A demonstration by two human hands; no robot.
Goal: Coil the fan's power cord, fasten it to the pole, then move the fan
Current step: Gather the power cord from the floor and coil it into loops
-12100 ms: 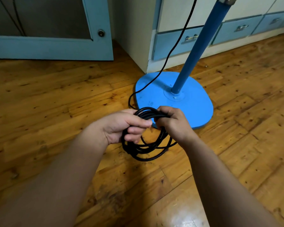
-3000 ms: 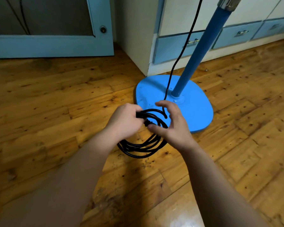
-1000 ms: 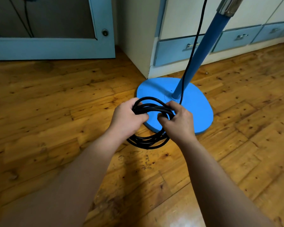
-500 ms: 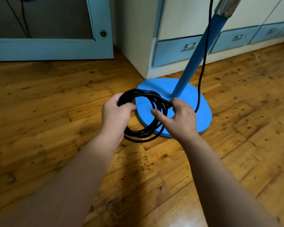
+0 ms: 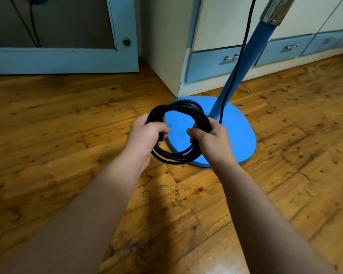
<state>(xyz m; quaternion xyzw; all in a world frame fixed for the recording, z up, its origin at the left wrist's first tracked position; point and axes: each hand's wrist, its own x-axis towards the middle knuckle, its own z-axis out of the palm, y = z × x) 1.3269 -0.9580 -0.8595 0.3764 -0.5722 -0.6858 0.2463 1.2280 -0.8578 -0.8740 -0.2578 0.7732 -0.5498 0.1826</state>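
The black power cord is wound into a round coil held above the floor, in front of the fan's blue base. My left hand grips the coil's left side and my right hand grips its right side. One free strand of cord runs from my right hand up along the blue pole, which ends in a chrome collar at the top edge. The fan head is out of view.
The fan stands on a wooden plank floor. A cream cabinet with blue drawers is right behind the base. A blue-framed door lies at the back left, with thin wires hanging behind its pane.
Both hands have pulled the coil into a wider, rounder ring and shifted slightly. The free strand now hangs in front of the pole instead of to its right.
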